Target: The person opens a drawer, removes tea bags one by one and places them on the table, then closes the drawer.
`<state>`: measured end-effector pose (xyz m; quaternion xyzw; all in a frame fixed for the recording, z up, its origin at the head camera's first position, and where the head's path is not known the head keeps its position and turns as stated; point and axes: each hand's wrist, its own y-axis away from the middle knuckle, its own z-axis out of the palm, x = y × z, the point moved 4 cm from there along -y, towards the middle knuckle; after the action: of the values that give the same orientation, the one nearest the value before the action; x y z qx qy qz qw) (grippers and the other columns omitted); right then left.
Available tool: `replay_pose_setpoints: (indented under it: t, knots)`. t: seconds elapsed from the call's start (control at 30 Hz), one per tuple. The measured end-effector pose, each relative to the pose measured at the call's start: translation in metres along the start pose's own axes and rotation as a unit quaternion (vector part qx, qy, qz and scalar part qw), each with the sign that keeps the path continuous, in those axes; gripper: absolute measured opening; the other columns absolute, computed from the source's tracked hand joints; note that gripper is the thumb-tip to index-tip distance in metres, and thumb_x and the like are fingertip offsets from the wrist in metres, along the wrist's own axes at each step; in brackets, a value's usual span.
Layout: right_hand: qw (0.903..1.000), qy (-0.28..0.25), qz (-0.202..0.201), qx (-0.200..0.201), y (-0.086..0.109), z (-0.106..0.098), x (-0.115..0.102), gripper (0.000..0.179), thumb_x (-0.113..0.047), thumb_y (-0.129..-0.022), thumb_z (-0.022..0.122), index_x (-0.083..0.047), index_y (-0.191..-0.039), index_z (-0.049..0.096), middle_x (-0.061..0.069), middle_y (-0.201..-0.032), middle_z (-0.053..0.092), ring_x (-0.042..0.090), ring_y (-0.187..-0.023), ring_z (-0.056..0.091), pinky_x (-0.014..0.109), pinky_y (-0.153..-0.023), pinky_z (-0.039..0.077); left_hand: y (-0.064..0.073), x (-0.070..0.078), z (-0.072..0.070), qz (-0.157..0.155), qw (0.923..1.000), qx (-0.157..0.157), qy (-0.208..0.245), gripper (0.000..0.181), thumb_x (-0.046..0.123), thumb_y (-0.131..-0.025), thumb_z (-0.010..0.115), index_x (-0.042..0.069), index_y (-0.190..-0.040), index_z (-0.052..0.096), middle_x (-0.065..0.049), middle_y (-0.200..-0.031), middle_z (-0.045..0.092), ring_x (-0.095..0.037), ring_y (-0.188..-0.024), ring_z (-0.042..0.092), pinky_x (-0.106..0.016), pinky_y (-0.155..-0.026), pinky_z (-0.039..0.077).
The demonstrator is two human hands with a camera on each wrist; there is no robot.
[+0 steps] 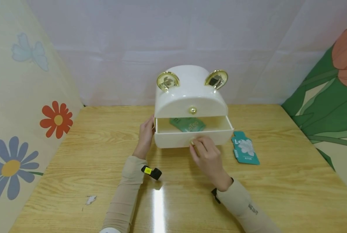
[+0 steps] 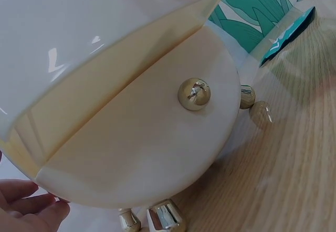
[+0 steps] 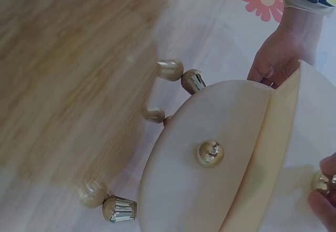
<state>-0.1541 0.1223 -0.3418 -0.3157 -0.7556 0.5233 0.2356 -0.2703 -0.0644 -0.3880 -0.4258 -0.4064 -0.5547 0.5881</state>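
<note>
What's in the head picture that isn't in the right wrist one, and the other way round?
Only the head view shows two round gold ears, a flat green packet inside the open white drawer, and another green packet on the wooden table.

Only the right wrist view shows shiny gold feet and a rounded white lower front with a round gold knob.

Both show the right hand on the drawer's gold handle and the left hand.

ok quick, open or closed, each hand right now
Left hand: open, touching the box.
Right hand: closed, pinching the drawer knob.
</note>
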Motion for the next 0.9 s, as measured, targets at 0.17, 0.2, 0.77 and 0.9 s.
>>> replay_pose_setpoints:
  t: [0.17,0.2,0.77,0.9]
  knots:
    - [1.0,-0.007,-0.004,0.003,0.001,-0.002,-0.001,0.015,-0.005,-0.085,0.057,0.007,-0.079,0.062,0.017,-0.075,0.056,0.03,-0.065,0.056,0.037,-0.055,0.052,0.0,0.0,0.0,-0.001,1.0,0.001,0.002,0.038,0.022,-0.098,0.041,-0.002,-0.126,0.051,-0.012,-0.129,0.051,-0.018,-0.119,0.047,-0.027,-0.097,0.041]
    - [1.0,-0.007,-0.004,0.004,0.001,-0.002,-0.001,0.015,-0.006,-0.085,0.057,0.007,-0.079,0.062,0.017,-0.076,0.056,0.03,-0.065,0.056,0.037,-0.055,0.052,0.0,0.0,0.0,-0.002,1.0,0.001,0.003,0.038,0.022,-0.098,0.041,-0.002,-0.126,0.051,-0.011,-0.129,0.051,-0.018,-0.119,0.047,-0.027,-0.097,0.041]
    - [0.9999,0.007,-0.011,0.003,0.004,-0.012,-0.008,0.017,-0.008,-0.085,0.057,0.006,-0.077,0.063,0.016,-0.075,0.057,0.029,-0.066,0.057,0.036,-0.056,0.052,0.0,0.0,0.001,0.001,0.9999,0.0,0.013,0.038,0.021,-0.098,0.041,-0.005,-0.125,0.051,-0.014,-0.129,0.05,-0.02,-0.12,0.046,-0.031,-0.099,0.039]
    - [0.9999,0.007,-0.014,0.007,0.005,-0.016,-0.01,0.018,-0.009,-0.086,0.058,0.006,-0.077,0.064,0.016,-0.074,0.057,0.028,-0.065,0.057,0.035,-0.055,0.052,0.0,0.0,0.001,-0.002,1.0,0.0,0.006,0.039,0.023,-0.098,0.041,-0.003,-0.125,0.051,-0.012,-0.129,0.05,-0.019,-0.12,0.046,-0.03,-0.099,0.039]
